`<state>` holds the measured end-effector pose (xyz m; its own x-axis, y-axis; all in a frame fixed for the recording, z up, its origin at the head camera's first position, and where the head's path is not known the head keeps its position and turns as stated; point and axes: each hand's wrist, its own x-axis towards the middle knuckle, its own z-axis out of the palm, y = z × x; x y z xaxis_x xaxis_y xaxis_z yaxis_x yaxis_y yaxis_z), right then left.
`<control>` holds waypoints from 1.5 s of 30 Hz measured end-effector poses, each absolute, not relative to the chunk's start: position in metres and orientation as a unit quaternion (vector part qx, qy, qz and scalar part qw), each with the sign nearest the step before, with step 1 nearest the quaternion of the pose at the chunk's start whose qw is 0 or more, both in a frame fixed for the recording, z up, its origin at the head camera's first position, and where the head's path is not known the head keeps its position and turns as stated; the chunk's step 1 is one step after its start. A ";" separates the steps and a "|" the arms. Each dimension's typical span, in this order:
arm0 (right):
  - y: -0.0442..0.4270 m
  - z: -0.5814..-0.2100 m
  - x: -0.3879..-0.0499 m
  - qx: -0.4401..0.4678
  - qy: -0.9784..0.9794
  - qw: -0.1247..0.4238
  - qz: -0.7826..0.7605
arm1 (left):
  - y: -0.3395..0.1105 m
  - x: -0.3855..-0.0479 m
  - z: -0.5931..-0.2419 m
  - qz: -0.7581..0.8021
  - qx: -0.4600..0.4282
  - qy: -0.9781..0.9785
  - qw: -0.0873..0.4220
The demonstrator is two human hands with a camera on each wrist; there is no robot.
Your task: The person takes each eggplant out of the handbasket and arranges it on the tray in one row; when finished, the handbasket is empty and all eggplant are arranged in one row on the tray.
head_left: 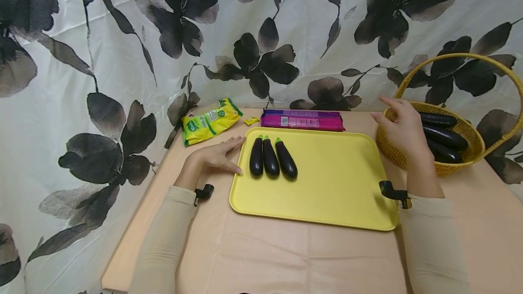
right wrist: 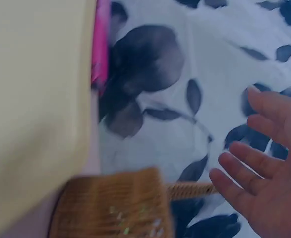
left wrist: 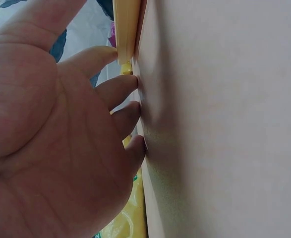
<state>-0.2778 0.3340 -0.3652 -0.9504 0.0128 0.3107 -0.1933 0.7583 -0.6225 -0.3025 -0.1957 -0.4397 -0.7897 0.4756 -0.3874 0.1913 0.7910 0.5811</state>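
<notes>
Three dark purple eggplants (head_left: 270, 158) lie side by side on the left part of a yellow tray (head_left: 335, 180), their green tips toward the back. My left hand (head_left: 220, 154) rests at the tray's left edge; in the left wrist view its fingertips (left wrist: 130, 116) touch the table and the tray's rim, fingers spread. My right hand (head_left: 402, 126) is raised over the left side of a wicker basket (head_left: 394, 154), its fingers loose and holding nothing in the right wrist view. Several more eggplants (head_left: 445, 137) lie inside the basket, partly hidden by that hand.
Behind the tray lie a yellow-green packet (head_left: 211, 121), a small yellow wrapper (head_left: 251, 121) and a pink-purple package (head_left: 302, 120). The basket's tall handle (head_left: 461, 56) arches above it. A floral cloth (head_left: 261, 26) hangs behind the table (head_left: 265, 257).
</notes>
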 end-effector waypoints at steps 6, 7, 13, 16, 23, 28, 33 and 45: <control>0.368 -0.372 -0.291 0.014 -0.940 0.123 0.317 | -0.196 -0.303 -0.440 0.266 0.182 0.908 0.269; 0.376 -0.374 -0.294 0.016 -0.941 0.117 0.316 | -0.196 -0.303 -0.440 0.266 0.181 0.907 0.270; 0.424 -0.383 -0.304 0.026 -0.945 0.081 0.316 | -0.194 -0.303 -0.438 0.269 0.180 0.906 0.274; 0.443 -0.385 -0.307 0.027 -0.950 0.066 0.305 | -0.194 -0.303 -0.437 0.268 0.180 0.906 0.274; 0.472 -0.388 -0.302 -0.001 -0.961 0.022 0.276 | -0.196 -0.302 -0.435 0.274 0.175 0.905 0.275; 0.485 -0.389 -0.296 -0.024 -0.964 -0.014 0.264 | -0.196 -0.302 -0.435 0.274 0.178 0.904 0.275; 0.492 -0.393 -0.293 -0.037 -0.966 -0.023 0.254 | -0.196 -0.302 -0.435 0.274 0.182 0.903 0.274; 0.495 -0.400 -0.296 -0.061 -0.964 -0.031 0.257 | -0.199 -0.304 -0.436 0.271 0.196 0.902 0.272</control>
